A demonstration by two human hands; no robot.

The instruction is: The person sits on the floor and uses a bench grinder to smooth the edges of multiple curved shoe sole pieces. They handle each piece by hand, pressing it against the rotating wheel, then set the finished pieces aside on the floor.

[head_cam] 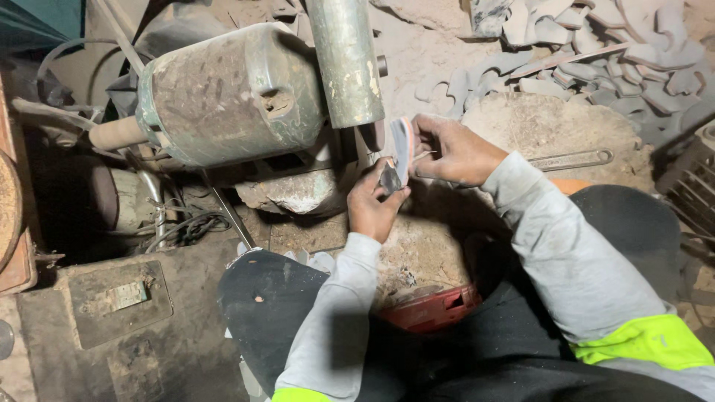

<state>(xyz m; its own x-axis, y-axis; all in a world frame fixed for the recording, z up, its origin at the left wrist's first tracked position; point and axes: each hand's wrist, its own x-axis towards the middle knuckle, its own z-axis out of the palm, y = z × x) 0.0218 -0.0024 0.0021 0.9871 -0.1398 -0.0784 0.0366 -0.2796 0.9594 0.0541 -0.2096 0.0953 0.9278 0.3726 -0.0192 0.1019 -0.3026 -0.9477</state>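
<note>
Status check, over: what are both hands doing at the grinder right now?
Left hand and right hand both grip a thin flat sole-shaped piece, edge toward the green grinder. Nothing between piece and machine.

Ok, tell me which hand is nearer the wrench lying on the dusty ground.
Right. The right hand sits just left of the wrench; the left hand is farther left and lower.

Flat, curved grey sole-shaped piece with an orange edge point(402, 149): held upright on edge, gripped from both sides, close beside the grinder's dusty wheel.
</note>
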